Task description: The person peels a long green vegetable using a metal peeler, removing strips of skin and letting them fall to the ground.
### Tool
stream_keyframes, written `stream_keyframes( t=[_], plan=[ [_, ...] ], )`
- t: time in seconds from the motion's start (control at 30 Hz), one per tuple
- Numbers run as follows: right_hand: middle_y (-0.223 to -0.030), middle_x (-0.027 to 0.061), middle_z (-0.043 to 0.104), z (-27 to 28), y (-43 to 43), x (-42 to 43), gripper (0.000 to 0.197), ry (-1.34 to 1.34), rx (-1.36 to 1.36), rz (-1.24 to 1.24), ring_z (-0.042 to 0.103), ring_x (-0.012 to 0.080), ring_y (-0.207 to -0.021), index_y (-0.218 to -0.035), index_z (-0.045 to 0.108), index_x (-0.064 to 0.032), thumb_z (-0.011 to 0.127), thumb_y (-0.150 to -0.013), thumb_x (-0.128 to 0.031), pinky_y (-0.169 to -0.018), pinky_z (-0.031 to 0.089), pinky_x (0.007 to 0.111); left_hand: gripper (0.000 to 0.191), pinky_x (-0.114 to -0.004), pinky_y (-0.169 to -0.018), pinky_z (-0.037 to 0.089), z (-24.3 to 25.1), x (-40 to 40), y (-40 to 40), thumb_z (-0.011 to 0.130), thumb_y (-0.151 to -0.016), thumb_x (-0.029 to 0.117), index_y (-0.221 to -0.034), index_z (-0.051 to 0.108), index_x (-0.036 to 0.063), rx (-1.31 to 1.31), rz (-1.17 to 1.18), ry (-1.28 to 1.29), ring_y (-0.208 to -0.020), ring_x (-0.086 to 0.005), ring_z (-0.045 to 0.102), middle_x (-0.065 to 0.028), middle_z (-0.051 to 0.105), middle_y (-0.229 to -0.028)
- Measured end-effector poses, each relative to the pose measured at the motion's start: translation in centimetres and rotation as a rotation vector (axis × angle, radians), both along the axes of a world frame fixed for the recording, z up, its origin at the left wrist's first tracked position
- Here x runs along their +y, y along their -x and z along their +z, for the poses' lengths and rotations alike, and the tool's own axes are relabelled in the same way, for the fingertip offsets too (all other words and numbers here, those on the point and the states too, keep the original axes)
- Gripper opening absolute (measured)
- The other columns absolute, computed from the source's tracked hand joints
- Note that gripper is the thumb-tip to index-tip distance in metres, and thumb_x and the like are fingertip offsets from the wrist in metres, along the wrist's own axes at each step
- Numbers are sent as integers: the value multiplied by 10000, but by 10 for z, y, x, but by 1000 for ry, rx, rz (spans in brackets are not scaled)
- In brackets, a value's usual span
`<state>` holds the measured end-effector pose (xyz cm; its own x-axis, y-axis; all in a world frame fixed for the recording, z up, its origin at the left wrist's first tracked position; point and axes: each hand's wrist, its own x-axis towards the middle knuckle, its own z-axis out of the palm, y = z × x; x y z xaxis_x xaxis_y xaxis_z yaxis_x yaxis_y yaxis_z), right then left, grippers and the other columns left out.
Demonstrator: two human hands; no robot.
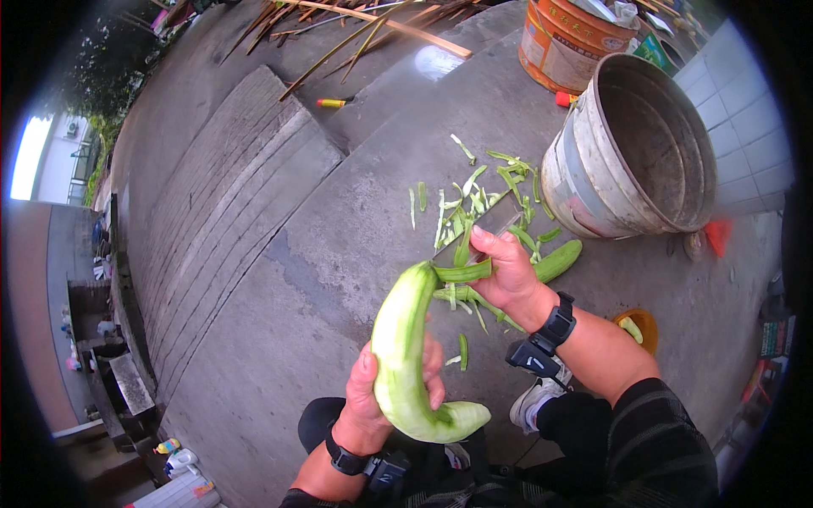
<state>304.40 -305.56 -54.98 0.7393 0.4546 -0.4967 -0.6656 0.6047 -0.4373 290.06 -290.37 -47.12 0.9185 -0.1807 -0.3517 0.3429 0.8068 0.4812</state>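
My left hand (365, 397) grips a curved, pale green gourd (401, 343) by its lower middle. The gourd looks largely peeled, with some darker green streaks near its upper end. My right hand (511, 270) is closed around a knife, mostly hidden by the fingers; its broad metal blade (498, 217) shows beyond the thumb. A strip of green peel (467, 272) lies between the gourd's upper end and my right fingers. Beneath and beyond, green peelings (467, 206) are scattered on the concrete floor. Another gourd (562, 259), still green-skinned, lies partly behind my right hand.
A dirty white metal bucket (575, 171) stands to the right of the peelings. Behind it is an orange bucket (559, 47). An orange-yellow bowl (649, 336) with a pale piece inside sits near my right forearm. Wood strips (406, 28) lie beyond a grooved concrete ramp (235, 165).
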Motion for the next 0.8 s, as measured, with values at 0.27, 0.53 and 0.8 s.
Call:
stream_keyframes(
  t=[0.27, 0.53, 0.8],
  plan=[
    [-711, 17, 615, -43, -23, -34, 125, 9, -63, -101, 573, 119, -586, -825, 619, -93, 617, -918, -177, -513, 427, 249, 942, -358, -490, 548, 3, 0, 2, 667, -764, 626, -1355, 337, -30, -89, -53, 4, -748, -189, 428, -79, 431, -891],
    [-707, 90, 631, 35, 2, -21, 111, 72, -255, 118, 560, 131, -494, -916, 632, -5, 592, -889, -105, -409, 428, 279, 848, -382, -544, 565, -9, 6, -5, 640, -817, 573, -1352, 361, -22, -61, 35, -88, -802, -219, 506, -109, 494, -968],
    [-690, 47, 621, 59, 18, -12, 108, 74, -251, 291, 578, 119, -497, -822, 634, -22, 621, -893, -101, -423, 438, 247, 932, -368, -609, 561, -4, -1, -2, 716, -751, 568, -1395, 323, 21, 47, -7, -173, -746, -249, 617, -158, 555, -1018]
  ],
)
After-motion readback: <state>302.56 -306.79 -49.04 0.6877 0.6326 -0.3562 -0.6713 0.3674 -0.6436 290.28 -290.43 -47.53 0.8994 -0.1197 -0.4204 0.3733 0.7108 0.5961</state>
